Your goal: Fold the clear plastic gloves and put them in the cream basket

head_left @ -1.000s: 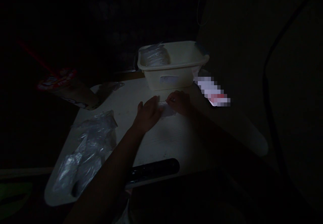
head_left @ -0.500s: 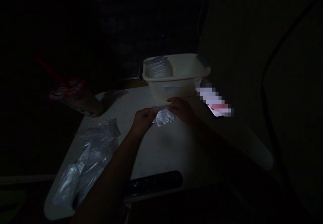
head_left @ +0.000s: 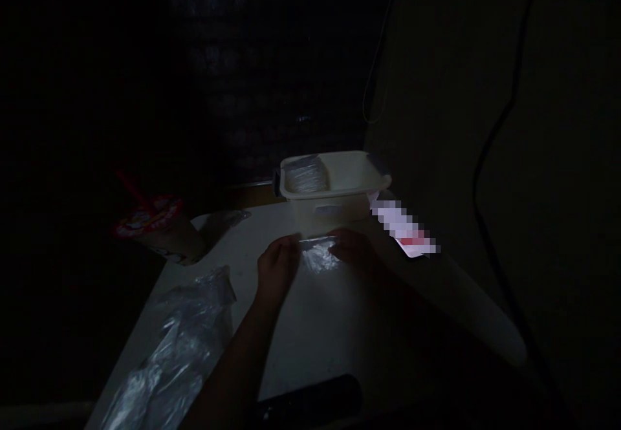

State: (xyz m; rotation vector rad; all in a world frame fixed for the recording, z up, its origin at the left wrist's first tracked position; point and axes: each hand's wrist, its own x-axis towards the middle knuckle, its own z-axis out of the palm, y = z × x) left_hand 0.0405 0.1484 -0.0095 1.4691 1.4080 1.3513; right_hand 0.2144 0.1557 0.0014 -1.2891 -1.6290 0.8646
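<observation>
A small clear plastic bag [head_left: 319,257] is stretched between my two hands, over the middle of the white table. My left hand [head_left: 279,265] pinches its left side. On its right side, my right hand [head_left: 352,249] grips it, with fingers in deep shadow. Just beyond my hands stands a cream plastic bin [head_left: 330,209]. Inside the bin's left end rests a stack of clear plastic bags [head_left: 306,176]. More loose clear plastic bags [head_left: 184,339] lie crumpled in a heap to the left of my left forearm.
A drink cup [head_left: 177,242] with a red patterned lid and red straw stands at the table's left edge. A lit phone [head_left: 407,236] lies right of the bin. A dark cable [head_left: 478,178] hangs at the right. The white table [head_left: 291,346] has a dark slot near its front.
The view has tilted up, so everything sits lower in the picture. My right fingers, raised at the bag's top edge before, now lie lower on its right side. Both hands still hold the bag.
</observation>
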